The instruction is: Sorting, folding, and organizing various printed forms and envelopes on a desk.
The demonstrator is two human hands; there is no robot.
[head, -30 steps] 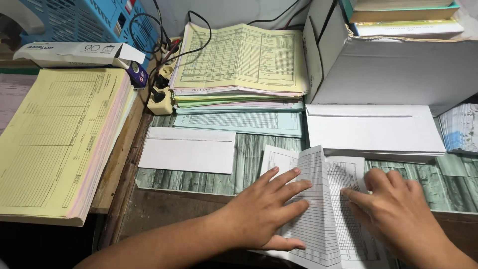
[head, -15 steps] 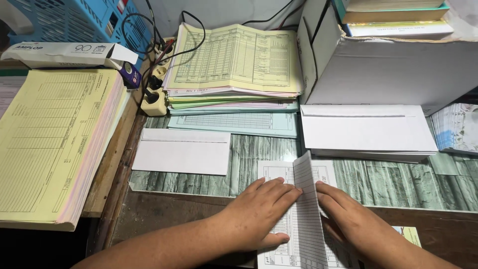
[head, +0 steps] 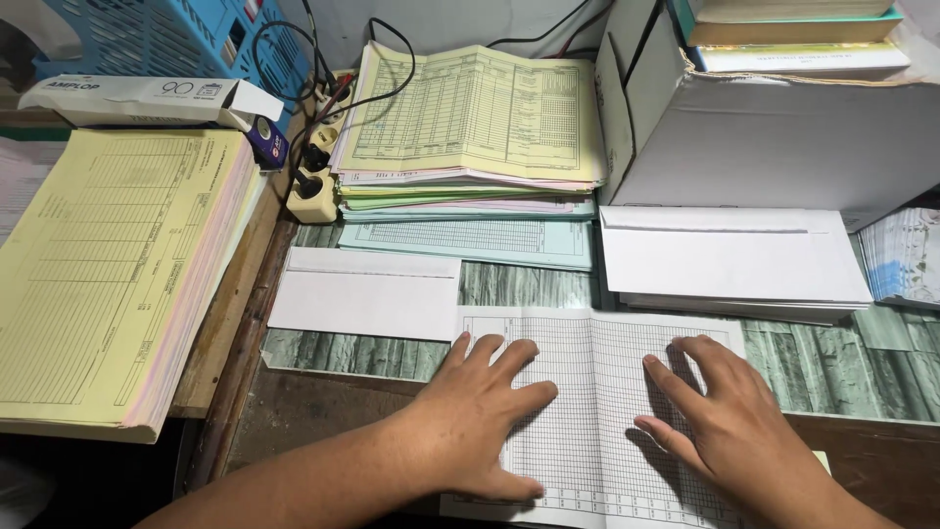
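Gridded white sheet [head: 597,392] is laid flat at the near edge of the desk [head: 333,411]. It is pressed down by left hand [head: 480,411] on its left half and right hand [head: 720,416] on its right half, both open, fingers spread, nothing gripped. White envelope [head: 367,292] lies just beyond the left hand; envelope stack [head: 729,257] beyond the right. Yellow form pad [head: 103,264] sits at the left edge.

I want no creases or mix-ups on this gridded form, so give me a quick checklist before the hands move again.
1. Gridded sheet lies open and flat: ok.
2. Left hand flat on its left half: ok.
3. Right hand flat on its right half: ok.
4. White envelope clear of the sheet: not ok, their corners meet.
5. Envelope stack apart from the sheet: ok.
6. Sheet's near edge: cannot tell, out of view.
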